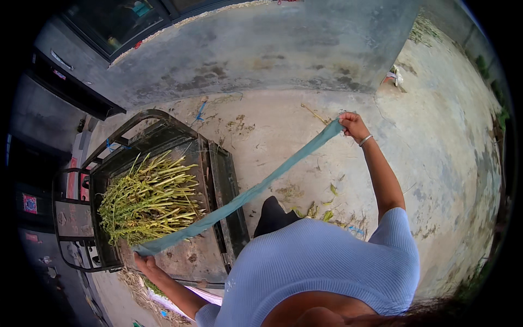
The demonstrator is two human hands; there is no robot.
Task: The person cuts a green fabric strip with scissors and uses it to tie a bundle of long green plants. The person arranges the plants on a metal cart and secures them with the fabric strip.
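A teal cloth (245,197) is held taut between fisted left hand (144,261) and right hand (353,125), beside stalks (147,199) in a cart (218,163).

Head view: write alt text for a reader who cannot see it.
A person stretches a long teal cloth strip taut between the left hand and the raised right hand. It crosses a rusty metal cart bed holding a bundle of green stalks, on a concrete yard.
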